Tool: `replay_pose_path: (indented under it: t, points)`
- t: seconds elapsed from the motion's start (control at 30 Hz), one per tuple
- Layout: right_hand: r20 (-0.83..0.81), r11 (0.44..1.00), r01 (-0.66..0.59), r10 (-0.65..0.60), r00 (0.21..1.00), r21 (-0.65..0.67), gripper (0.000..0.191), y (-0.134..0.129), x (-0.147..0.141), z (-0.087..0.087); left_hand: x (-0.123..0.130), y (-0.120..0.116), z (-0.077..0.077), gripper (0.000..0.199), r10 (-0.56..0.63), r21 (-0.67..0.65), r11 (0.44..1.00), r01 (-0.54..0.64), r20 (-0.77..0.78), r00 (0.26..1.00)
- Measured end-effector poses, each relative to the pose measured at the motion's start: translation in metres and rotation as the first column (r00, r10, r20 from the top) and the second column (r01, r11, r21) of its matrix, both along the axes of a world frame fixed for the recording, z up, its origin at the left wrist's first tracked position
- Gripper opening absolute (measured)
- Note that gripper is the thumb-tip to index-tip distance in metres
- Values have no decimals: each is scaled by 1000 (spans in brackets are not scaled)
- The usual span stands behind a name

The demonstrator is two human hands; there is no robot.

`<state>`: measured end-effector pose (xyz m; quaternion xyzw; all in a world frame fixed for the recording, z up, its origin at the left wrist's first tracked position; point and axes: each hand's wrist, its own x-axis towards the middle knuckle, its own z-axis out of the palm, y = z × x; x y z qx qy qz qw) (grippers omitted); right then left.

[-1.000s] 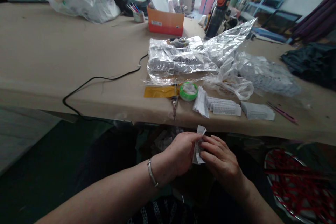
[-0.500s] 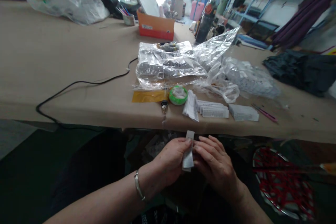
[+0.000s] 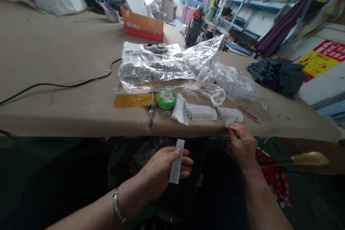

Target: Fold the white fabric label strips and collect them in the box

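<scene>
My left hand (image 3: 159, 172) is below the table edge, its thumb pressing a printed white label strip (image 3: 175, 169) against the fingers. At the table's front edge my right hand (image 3: 244, 145) is closed in a pinch on a thin whitish label (image 3: 229, 121), beside the right-hand label stack (image 3: 230, 113). To the left of that lie another stack of printed labels (image 3: 203, 115) and a bundle of folded white strips (image 3: 180, 111). A green round tub (image 3: 162, 105) with white stuff inside stands next to them.
A pointed tool (image 3: 151, 113) with a black collar sticks out over the front edge near brown tape (image 3: 129, 101). Pink tweezers (image 3: 249, 115) lie to the right. Silvery plastic bags (image 3: 156, 68), an orange box (image 3: 142, 25) and a dark bottle (image 3: 194, 28) stand behind. A black cord (image 3: 67, 86) crosses the left.
My right hand has left the strip in my left hand and moved right to the right-hand label stack. The view has turned right. My left hand still holds its strip.
</scene>
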<state>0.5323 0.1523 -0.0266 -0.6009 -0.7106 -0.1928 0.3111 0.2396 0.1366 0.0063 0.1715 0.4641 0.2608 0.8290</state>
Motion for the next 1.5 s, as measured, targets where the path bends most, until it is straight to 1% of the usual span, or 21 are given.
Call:
replay_pose_path:
  t: [0.1, 0.17, 0.2, 0.23, 0.27, 0.33, 0.4, 0.5, 0.73, 0.8, 0.97, 1.07, 1.17, 1.23, 1.3, 1.33, 1.37, 1.4, 1.43, 1.47, 1.5]
  points:
    - [-134, 997, -30, 38, 990, 64, 8, -14, -25, 12, -1, -1, 2, 22, -24, -15, 1000, 24, 12, 1000]
    - [-281, 983, -162, 180, 943, 87, 13, -29, -56, 17, -1, -3, 2, 22, -33, -29, 999, 34, 52, 998]
    - [-307, 959, -277, 283, 909, 63, 17, -37, -73, 18, -1, -4, 0, 22, -33, -30, 999, 35, 86, 996]
    - [-308, 907, -418, 415, 856, 58, 18, -45, -90, 18, 0, -4, -1, 21, -25, -23, 999, 28, 125, 992]
    - [-297, 853, -521, 502, 812, 17, 18, -52, -107, 16, 0, -5, -3, 18, -8, -7, 1000, 9, 166, 986]
    - [-256, 775, -631, 603, 755, -36, 17, -60, -133, 10, 0, -6, -7, 10, 61, 21, 997, -68, 218, 974]
    - [-232, 755, -651, 622, 748, -78, 17, -63, -148, 4, -2, -7, -9, 8, 130, 11, 991, -136, 228, 965]
    - [-217, 746, -659, 629, 746, -101, 16, -59, -153, -2, -6, -7, -9, 13, 159, -42, 987, -154, 226, 961]
    - [-164, 707, -691, 671, 723, -153, 15, -56, -150, 3, -10, -7, -8, 12, 177, -47, 984, -171, 248, 953]
    - [-152, 710, -686, 669, 727, -159, 15, -57, -152, 5, -10, -8, -9, 11, 185, -28, 982, -184, 255, 949]
    - [-144, 724, -668, 652, 744, -175, 15, -59, -154, 8, -10, -10, -10, 20, 201, 9, 978, -210, 256, 945]
    - [-138, 726, -668, 654, 744, -163, 14, -58, -156, 8, -9, -10, -10, 25, 176, 8, 982, -188, 310, 934]
    - [-136, 727, -665, 651, 747, -173, 19, -60, -158, 9, -9, -10, -10, 19, 173, 4, 983, -184, 322, 931]
    - [-186, 712, -679, 654, 734, -179, 25, -61, -157, 10, -10, -10, -9, 12, 192, 8, 979, -203, 291, 937]
    - [-333, 707, -686, 614, 716, -173, 30, -61, -153, 11, -13, -10, -9, 12, 157, 15, 986, -168, 274, 949]
    - [-442, 728, -667, 551, 708, -161, 28, -60, -149, 12, -15, -11, -8, 15, 107, 19, 993, -117, 278, 954]
    - [-565, 758, -631, 452, 690, -164, 24, -58, -146, 12, -18, -12, -7, 18, 43, 23, 998, -52, 289, 956]
    - [-691, 774, -603, 329, 644, -193, 20, -55, -142, 12, -20, -13, -6, 20, -23, 28, 999, 15, 304, 953]
    - [-803, 758, -607, 197, 563, -239, 19, -51, -138, 11, -23, -14, -5, 22, -84, 36, 996, 77, 322, 943]
    - [-888, 698, -657, 65, 455, -285, 22, -47, -135, 10, -25, -16, -4, 23, -139, 46, 990, 132, 340, 930]
    - [-937, 593, -742, -66, 343, -313, 30, -43, -133, 8, -27, -18, -3, 24, -181, 58, 983, 172, 354, 917]
